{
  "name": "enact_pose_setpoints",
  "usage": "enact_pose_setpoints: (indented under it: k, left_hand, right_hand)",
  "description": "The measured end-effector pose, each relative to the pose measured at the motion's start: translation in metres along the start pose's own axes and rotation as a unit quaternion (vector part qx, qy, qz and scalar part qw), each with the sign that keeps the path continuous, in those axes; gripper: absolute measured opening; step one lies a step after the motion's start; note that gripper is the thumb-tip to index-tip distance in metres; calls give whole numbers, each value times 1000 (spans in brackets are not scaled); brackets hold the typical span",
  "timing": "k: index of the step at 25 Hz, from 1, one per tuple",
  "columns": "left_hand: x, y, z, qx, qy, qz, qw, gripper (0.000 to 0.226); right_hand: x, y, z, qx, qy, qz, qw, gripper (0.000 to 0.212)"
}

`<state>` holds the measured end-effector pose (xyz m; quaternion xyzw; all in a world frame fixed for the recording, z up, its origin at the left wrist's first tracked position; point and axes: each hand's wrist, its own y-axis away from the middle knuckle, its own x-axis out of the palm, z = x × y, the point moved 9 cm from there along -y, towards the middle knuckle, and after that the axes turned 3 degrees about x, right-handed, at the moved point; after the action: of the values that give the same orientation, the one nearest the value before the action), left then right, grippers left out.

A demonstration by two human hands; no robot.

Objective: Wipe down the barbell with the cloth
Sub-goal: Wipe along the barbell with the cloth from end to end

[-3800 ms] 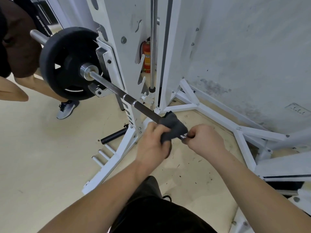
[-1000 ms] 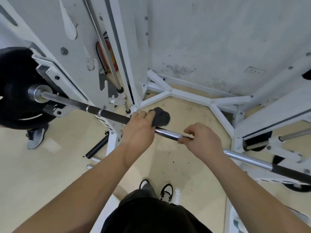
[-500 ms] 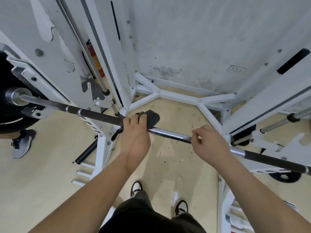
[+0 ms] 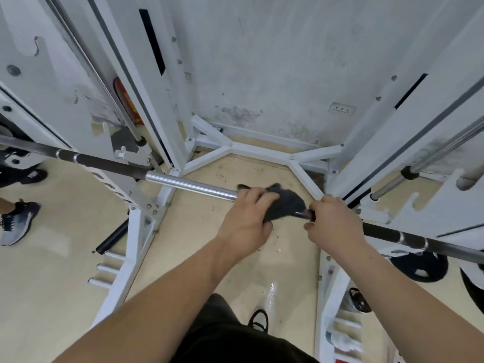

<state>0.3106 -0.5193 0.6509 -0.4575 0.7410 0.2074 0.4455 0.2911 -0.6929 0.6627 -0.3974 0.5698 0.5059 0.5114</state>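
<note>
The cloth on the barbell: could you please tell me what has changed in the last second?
The left hand slid the cloth rightward along the shiny part of the barbell, up to the right hand, which also shifted right. Both grips stayed: left on cloth, right on barbell.

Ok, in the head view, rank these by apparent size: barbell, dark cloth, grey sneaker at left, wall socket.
1. barbell
2. cloth and sneaker, about alike; neither fully visible, the cloth nearer
3. wall socket

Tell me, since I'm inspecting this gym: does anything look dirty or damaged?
Yes: dark blotchy stains mark the wall low behind the rack, and black specks litter the floor under the barbell.
</note>
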Motion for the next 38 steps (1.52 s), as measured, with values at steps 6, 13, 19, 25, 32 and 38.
enact_pose_setpoints:
  k: [6, 13, 19, 25, 32, 38]
  left_hand:
    - [-17, 0, 38, -193, -97, -107, 971, 55]
    - [23, -19, -23, -11, -32, 8, 999, 52]
    - [29, 12, -29, -108, -94, -62, 988, 37]
    - [31, 100, 97, -409, 254, -105, 870, 21]
    - [-66, 106, 206, -505, 462, -373, 626, 17]
    - [-9, 78, 129, -470, 525, -155, 692, 13]
  right_hand:
    - [4, 2, -17, 16, -34, -34, 999, 12]
    - [-6, -1, -30, 42, -68, -28, 996, 15]
    - [-15, -14, -4, 76, -202, 10, 976, 36]
    - [-21, -35, 55, 22, -251, -5, 968, 44]
    - [-5, -46, 158, -83, -200, -4, 976, 22]
    - [-2, -55, 146, -66, -187, -13, 980, 20]
